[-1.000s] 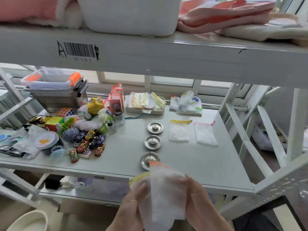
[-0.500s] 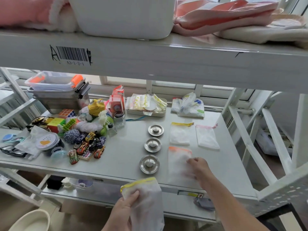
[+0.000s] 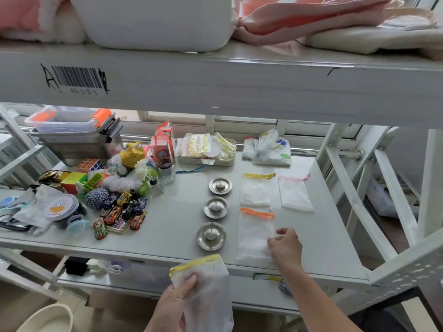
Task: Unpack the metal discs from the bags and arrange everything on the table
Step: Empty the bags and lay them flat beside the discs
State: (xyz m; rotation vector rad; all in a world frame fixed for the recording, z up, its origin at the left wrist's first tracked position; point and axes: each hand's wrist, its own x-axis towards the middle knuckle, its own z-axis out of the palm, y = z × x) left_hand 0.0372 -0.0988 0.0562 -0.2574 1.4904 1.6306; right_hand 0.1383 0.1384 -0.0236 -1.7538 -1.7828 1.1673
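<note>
Three metal discs lie in a column on the grey table [image 3: 167, 226]: a far disc [image 3: 220, 186], a middle disc [image 3: 216, 207] and a near disc [image 3: 211, 236]. To their right lie flat white mesh bags: a yellow-trimmed bag [image 3: 256, 190], a pink-trimmed bag [image 3: 294, 194] and an orange-trimmed bag [image 3: 255, 233]. My right hand [image 3: 285, 248] rests on the orange-trimmed bag's near right corner. My left hand [image 3: 172, 305] holds another yellow-trimmed mesh bag [image 3: 206, 291] below the table's front edge; its contents are hidden.
Toys crowd the table's left: toy cars [image 3: 119, 214], a puzzle cube [image 3: 90, 164], a yarn ball [image 3: 97, 198], small jars [image 3: 167, 169]. Stacked plastic bins [image 3: 74, 133] stand at back left. A tray of packets [image 3: 206, 149] and a spotted pouch [image 3: 268, 149] sit at the back. A shelf beam [image 3: 215, 82] overhangs.
My right hand carried the orange-trimmed bag away from the left hand and laid it flat beside the near disc. My left hand kept the yellow-trimmed bag.
</note>
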